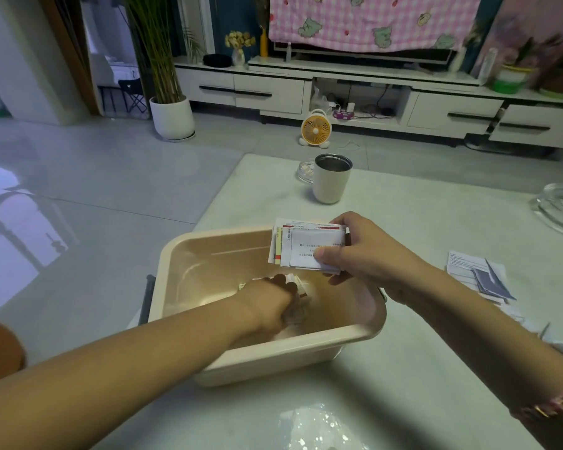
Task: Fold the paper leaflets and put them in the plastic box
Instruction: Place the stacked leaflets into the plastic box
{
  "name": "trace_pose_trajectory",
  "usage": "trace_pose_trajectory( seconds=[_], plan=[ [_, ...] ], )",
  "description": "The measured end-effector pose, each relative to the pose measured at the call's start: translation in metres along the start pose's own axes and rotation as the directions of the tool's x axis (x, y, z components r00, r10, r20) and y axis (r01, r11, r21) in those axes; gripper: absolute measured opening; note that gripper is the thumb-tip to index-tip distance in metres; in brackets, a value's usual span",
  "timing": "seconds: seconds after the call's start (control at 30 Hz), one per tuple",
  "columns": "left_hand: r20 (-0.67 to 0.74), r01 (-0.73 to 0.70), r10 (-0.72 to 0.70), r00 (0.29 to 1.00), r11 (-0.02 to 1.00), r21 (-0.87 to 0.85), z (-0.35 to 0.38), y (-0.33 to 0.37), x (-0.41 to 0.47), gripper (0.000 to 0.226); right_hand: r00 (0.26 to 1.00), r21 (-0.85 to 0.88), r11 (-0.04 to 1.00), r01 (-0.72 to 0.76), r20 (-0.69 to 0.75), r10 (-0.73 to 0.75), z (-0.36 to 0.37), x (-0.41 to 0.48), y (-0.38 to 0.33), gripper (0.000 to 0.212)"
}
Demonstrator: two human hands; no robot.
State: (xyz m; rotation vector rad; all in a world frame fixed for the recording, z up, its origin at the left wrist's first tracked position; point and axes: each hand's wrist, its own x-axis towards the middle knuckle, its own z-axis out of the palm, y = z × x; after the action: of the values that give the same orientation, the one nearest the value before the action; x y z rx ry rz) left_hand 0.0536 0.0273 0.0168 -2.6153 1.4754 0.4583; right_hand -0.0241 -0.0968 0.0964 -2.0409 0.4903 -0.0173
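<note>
A beige plastic box point(208, 251) stands on the pale table near its left edge. My left hand point(273, 300) reaches down inside the box and grips a small bunch of folded leaflets point(298, 284) near the bottom. Above the box's far right corner, my right hand point(361, 254) pinches a stack of folded leaflets point(306, 248) between thumb and fingers. Several unfolded leaflets point(478, 274) lie flat on the table to the right.
A cream metal cup point(330, 180) stands at the table's far side, with a small glass jar point(306, 170) behind it. A glass dish point(562, 206) sits at the right edge. A crinkled clear wrapper point(315, 427) lies near me. The tiled floor lies left of the table.
</note>
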Motion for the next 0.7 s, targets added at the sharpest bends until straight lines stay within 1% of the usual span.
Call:
trace_pose_trajectory(
  seconds=[0.1,0.2,0.27,0.33,0.37,0.4,0.43,0.5,0.53,0.6,0.63,0.7],
  plan=[
    [-0.038,-0.009,0.009,0.999,1.0,0.013,0.0,0.001,0.001,0.026,1.0,0.001,1.0,0.0,0.003,0.0,0.0,0.001,0.0,0.03],
    [-0.083,0.021,-0.023,0.996,0.999,-0.024,0.0,0.002,0.001,0.032,1.0,-0.003,1.0,0.001,0.003,-0.001,0.0,0.002,0.0,0.031],
    [-0.093,0.046,-0.046,0.995,0.999,-0.002,0.001,0.0,0.002,0.038,1.0,-0.005,1.0,0.003,0.0,-0.003,0.001,0.002,0.0,0.032],
    [-0.085,0.078,-0.074,0.994,0.996,0.045,0.001,-0.002,0.006,0.034,1.0,-0.017,1.0,0.004,-0.003,-0.004,0.002,0.002,0.0,0.032],
    [-0.058,0.093,-0.09,0.994,0.994,0.05,0.0,-0.004,0.008,0.031,1.0,-0.015,1.0,0.003,-0.006,-0.003,0.002,0.003,0.0,0.032],
    [-0.013,0.102,-0.102,0.995,0.995,0.022,-0.001,-0.006,0.009,0.028,1.0,-0.011,1.0,0.003,-0.008,-0.003,0.002,0.003,0.0,0.032],
    [0.039,0.107,-0.105,0.994,0.993,-0.043,-0.002,-0.009,0.01,0.025,1.0,-0.006,1.0,-0.002,-0.007,0.002,0.002,0.003,-0.001,0.032],
    [0.125,0.121,-0.092,0.988,0.962,-0.246,-0.006,-0.016,0.01,0.021,1.0,0.005,1.0,-0.009,-0.003,0.009,0.001,0.003,-0.001,0.031],
    [0.132,0.123,-0.083,0.988,0.935,-0.332,-0.008,-0.02,0.009,0.02,1.0,0.011,1.0,-0.012,0.0,0.012,0.001,0.003,-0.002,0.031],
    [0.072,0.117,-0.095,0.993,0.898,-0.424,-0.014,-0.026,0.006,0.017,1.0,0.014,1.0,-0.011,0.004,0.011,0.001,0.003,-0.001,0.031],
    [0.042,0.11,-0.102,0.994,0.889,-0.445,-0.015,-0.028,0.005,0.013,1.0,0.014,1.0,-0.01,0.002,0.01,0.001,0.003,-0.001,0.031],
    [0.036,0.111,-0.106,0.994,0.887,-0.447,-0.015,-0.031,0.004,0.017,1.0,0.01,1.0,-0.007,0.0,0.007,0.002,0.004,-0.001,0.031]
  ],
)
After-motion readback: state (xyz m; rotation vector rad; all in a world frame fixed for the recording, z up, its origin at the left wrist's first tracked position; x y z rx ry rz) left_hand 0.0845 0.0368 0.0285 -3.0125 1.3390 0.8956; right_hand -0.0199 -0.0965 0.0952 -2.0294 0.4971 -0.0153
